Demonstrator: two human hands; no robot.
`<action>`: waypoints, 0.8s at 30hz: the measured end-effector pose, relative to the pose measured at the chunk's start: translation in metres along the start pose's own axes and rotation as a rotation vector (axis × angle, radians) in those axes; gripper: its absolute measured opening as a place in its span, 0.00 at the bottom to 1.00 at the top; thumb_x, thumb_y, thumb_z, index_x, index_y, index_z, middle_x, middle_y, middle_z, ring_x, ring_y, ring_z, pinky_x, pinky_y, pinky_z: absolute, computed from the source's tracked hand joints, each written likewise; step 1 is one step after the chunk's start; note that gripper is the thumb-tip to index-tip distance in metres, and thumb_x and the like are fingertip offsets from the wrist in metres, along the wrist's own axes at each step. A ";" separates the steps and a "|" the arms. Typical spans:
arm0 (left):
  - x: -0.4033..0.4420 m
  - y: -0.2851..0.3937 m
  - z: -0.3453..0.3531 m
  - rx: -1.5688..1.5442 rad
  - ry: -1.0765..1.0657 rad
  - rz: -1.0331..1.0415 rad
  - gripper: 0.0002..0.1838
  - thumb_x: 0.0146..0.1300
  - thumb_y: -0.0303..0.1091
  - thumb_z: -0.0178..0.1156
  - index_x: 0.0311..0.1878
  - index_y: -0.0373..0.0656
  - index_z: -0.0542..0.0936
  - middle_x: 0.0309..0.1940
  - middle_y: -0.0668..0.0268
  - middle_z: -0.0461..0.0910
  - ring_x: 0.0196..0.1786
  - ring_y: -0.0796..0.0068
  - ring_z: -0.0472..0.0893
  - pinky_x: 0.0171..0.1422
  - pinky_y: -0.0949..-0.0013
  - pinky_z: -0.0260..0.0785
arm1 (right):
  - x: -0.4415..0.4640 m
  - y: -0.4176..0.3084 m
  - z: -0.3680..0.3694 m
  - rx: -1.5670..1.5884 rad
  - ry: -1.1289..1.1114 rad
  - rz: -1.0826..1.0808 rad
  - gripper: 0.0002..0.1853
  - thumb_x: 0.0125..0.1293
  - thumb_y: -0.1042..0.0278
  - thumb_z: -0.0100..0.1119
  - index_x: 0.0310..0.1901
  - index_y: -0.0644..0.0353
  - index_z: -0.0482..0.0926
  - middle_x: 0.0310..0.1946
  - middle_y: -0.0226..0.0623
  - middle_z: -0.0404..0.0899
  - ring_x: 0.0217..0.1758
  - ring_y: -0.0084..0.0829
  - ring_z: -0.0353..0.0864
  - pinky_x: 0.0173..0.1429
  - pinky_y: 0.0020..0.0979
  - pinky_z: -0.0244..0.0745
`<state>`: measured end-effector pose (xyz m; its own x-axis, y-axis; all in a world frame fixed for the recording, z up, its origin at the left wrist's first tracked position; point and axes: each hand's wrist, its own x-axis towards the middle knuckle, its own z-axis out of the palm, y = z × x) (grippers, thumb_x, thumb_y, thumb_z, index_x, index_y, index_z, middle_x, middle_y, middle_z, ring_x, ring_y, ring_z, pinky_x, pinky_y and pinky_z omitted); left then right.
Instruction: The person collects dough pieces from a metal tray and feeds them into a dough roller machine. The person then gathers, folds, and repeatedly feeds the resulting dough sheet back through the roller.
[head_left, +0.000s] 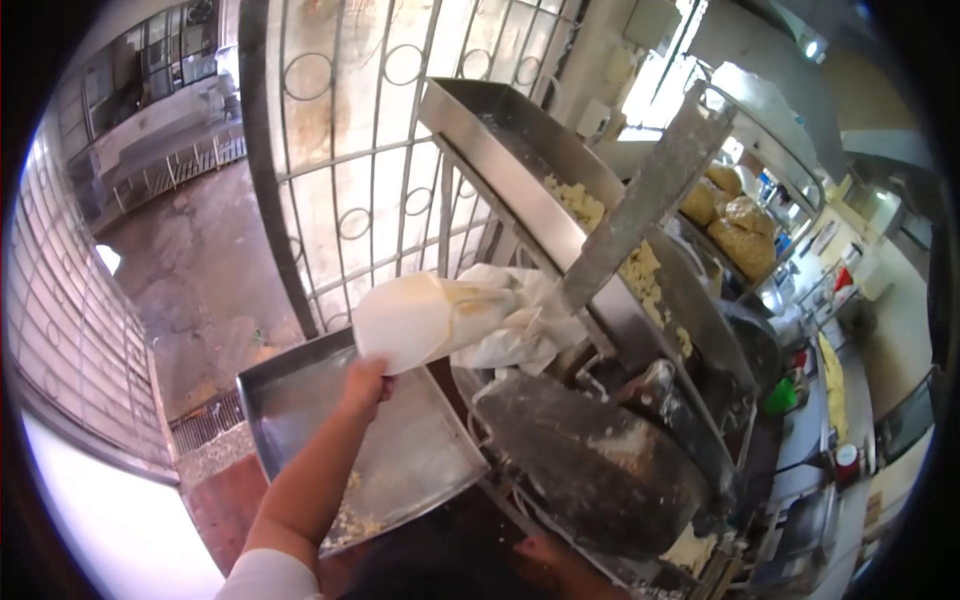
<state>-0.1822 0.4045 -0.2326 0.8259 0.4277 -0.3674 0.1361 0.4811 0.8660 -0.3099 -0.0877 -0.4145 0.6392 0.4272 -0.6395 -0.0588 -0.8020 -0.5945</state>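
Observation:
My left hand (371, 385) is closed on the lower edge of a white scoop-like sheet (398, 320), held above a metal tray (395, 455) with crumbs near its lower edge. Beside the sheet, a crumpled white cloth or bag (525, 325) rests against the machine. My right hand (540, 548) is low in the view, near the machine's dark rounded cover (590, 460); its fingers are too small and dim to make out. A long metal trough (540, 185) holds pale yellow crumbly dough (640, 275).
A barred metal gate (360, 150) stands behind the tray. Large wrapped brown lumps (742, 235) lie beyond the trough. On the right a long counter carries a green container (780, 397) and other items. Reddish floor shows at the lower left.

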 end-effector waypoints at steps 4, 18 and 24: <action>0.089 -0.039 0.088 0.136 0.004 0.099 0.09 0.63 0.33 0.51 0.37 0.38 0.77 0.26 0.61 0.79 0.21 0.71 0.76 0.23 0.69 0.68 | -0.070 -0.046 -0.038 0.318 -0.117 0.266 0.21 0.63 0.45 0.58 0.35 0.60 0.82 0.29 0.39 0.83 0.30 0.33 0.83 0.37 0.36 0.76; 0.061 -0.084 0.024 0.154 -0.048 -0.227 0.34 0.61 0.62 0.54 0.61 0.46 0.69 0.37 0.57 0.79 0.30 0.68 0.78 0.29 0.65 0.70 | -0.012 0.055 -0.009 0.435 0.009 0.387 0.21 0.64 0.47 0.58 0.33 0.60 0.83 0.30 0.40 0.84 0.31 0.34 0.83 0.39 0.36 0.75; -0.075 -0.221 -0.242 0.275 0.474 -0.404 0.20 0.64 0.49 0.56 0.50 0.44 0.75 0.31 0.62 0.78 0.23 0.77 0.75 0.21 0.71 0.66 | 0.020 -0.056 0.009 -0.142 0.071 0.137 0.20 0.60 0.48 0.62 0.33 0.60 0.82 0.27 0.40 0.82 0.34 0.35 0.81 0.40 0.36 0.74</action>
<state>-0.4062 0.4514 -0.4781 0.3608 0.5748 -0.7345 0.5696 0.4878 0.6615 -0.3005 -0.0304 -0.3980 0.6852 0.2833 -0.6710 -0.0439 -0.9035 -0.4263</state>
